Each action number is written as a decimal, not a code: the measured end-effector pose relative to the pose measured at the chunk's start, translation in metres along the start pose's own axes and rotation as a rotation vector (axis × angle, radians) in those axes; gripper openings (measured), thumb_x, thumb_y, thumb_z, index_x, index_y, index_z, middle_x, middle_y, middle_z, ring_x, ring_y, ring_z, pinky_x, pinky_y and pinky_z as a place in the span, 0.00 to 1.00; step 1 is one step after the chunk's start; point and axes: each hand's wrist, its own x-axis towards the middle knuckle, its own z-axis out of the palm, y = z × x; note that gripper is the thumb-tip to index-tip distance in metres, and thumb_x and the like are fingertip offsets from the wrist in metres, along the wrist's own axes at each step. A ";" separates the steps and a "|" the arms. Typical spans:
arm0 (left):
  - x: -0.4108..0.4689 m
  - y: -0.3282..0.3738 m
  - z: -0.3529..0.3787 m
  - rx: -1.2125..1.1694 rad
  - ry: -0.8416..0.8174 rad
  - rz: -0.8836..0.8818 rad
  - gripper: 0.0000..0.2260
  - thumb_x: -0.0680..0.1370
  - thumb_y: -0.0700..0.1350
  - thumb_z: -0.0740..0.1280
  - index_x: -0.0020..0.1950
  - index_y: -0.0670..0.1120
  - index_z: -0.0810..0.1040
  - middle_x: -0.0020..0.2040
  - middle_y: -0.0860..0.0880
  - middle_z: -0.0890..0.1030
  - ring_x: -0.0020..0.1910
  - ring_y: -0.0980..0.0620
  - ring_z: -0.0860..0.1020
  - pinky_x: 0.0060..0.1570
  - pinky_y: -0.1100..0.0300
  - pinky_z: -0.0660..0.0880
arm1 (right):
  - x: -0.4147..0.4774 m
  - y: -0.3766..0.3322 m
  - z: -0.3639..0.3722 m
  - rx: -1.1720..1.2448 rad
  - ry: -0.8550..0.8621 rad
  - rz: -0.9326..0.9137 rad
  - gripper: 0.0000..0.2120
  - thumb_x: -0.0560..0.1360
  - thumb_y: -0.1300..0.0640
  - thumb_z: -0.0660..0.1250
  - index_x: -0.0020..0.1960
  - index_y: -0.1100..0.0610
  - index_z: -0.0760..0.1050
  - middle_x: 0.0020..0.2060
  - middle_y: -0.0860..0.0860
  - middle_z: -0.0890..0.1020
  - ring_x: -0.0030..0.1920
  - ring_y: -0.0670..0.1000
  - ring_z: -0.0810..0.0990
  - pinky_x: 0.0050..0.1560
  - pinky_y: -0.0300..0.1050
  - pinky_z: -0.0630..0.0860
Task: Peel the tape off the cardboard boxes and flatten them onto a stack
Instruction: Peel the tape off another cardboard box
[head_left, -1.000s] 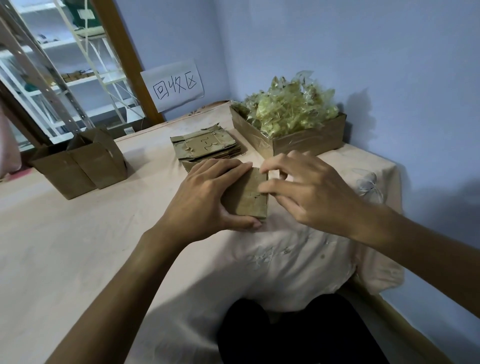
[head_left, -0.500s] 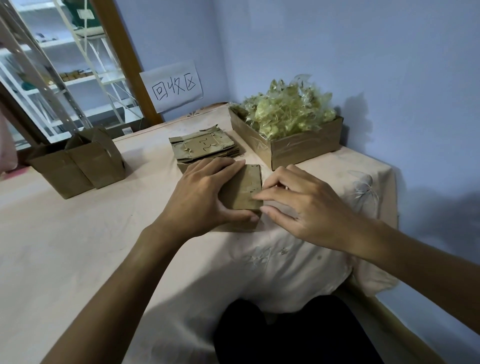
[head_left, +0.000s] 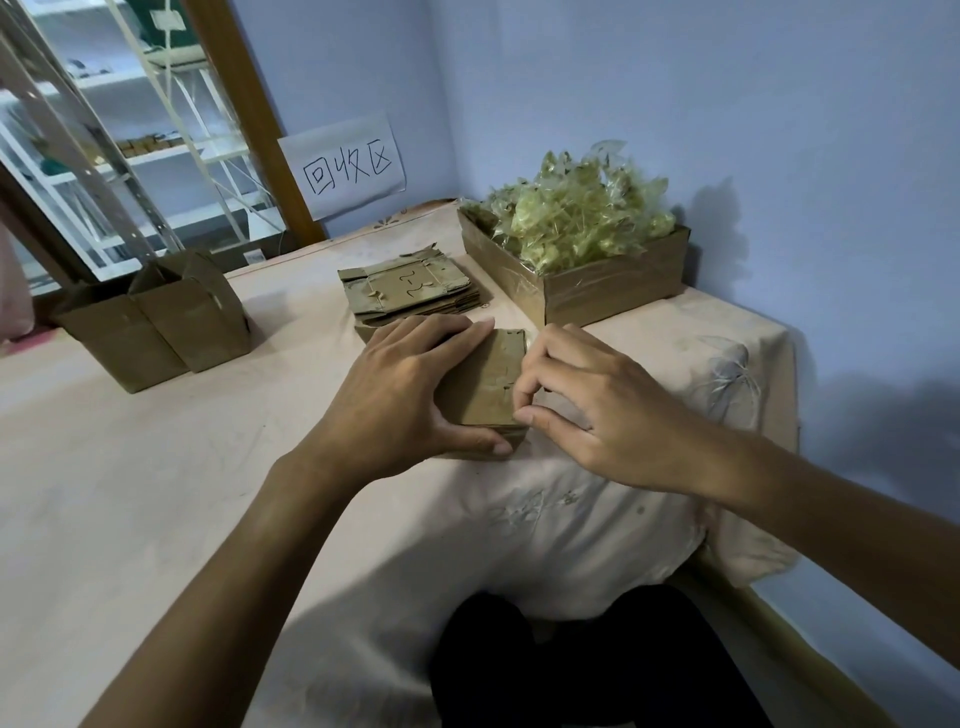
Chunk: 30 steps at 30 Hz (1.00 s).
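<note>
While the left hand (head_left: 395, 395) presses the box (head_left: 493, 379) flat-fingered, I note the right hand (head_left: 597, 415) fingers (head_left: 540, 358) pinching its edge facing the tabletop's (head_left: 156, 467) right edge.

- Box (head_left: 491, 379): left half hidden under the left hand (head_left: 400, 395); any tape on it is too faint to tell.
- Right hand (head_left: 597, 410): fingertips curl at the box's right edge; what they pinch, tape or card, is too small to tell.
- Stack (head_left: 410, 288): near edge hidden behind the left fingers.
- Tray (head_left: 613, 291): inside and far wall hidden by the tape heap (head_left: 576, 223).
- Open boxes (head_left: 156, 322): insides not visible.
- Shelves (head_left: 104, 156): cut by the top and left edges, contents blurred.
- Pink shape (head_left: 13, 291): cut by the left edge, unidentifiable.
- Both forearms: cut by the frame.
</note>
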 end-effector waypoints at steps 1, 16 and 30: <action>0.000 -0.001 -0.001 -0.009 -0.004 -0.005 0.50 0.65 0.78 0.65 0.78 0.48 0.71 0.71 0.50 0.76 0.70 0.50 0.70 0.66 0.63 0.58 | 0.000 0.000 -0.001 -0.005 -0.011 -0.012 0.02 0.80 0.58 0.70 0.48 0.55 0.78 0.49 0.47 0.74 0.52 0.45 0.71 0.54 0.45 0.72; -0.002 -0.018 -0.001 -0.140 -0.024 -0.144 0.50 0.62 0.78 0.68 0.79 0.54 0.70 0.73 0.53 0.74 0.71 0.50 0.71 0.69 0.48 0.70 | -0.008 0.015 -0.003 0.292 -0.004 0.148 0.03 0.79 0.62 0.70 0.48 0.55 0.78 0.50 0.48 0.74 0.52 0.54 0.77 0.55 0.46 0.75; -0.004 -0.030 -0.005 -0.209 -0.078 -0.180 0.52 0.61 0.78 0.69 0.81 0.57 0.65 0.76 0.57 0.70 0.73 0.54 0.67 0.69 0.55 0.66 | -0.007 0.011 0.027 0.623 0.203 0.437 0.09 0.78 0.58 0.72 0.45 0.50 0.73 0.42 0.53 0.83 0.47 0.55 0.84 0.52 0.54 0.81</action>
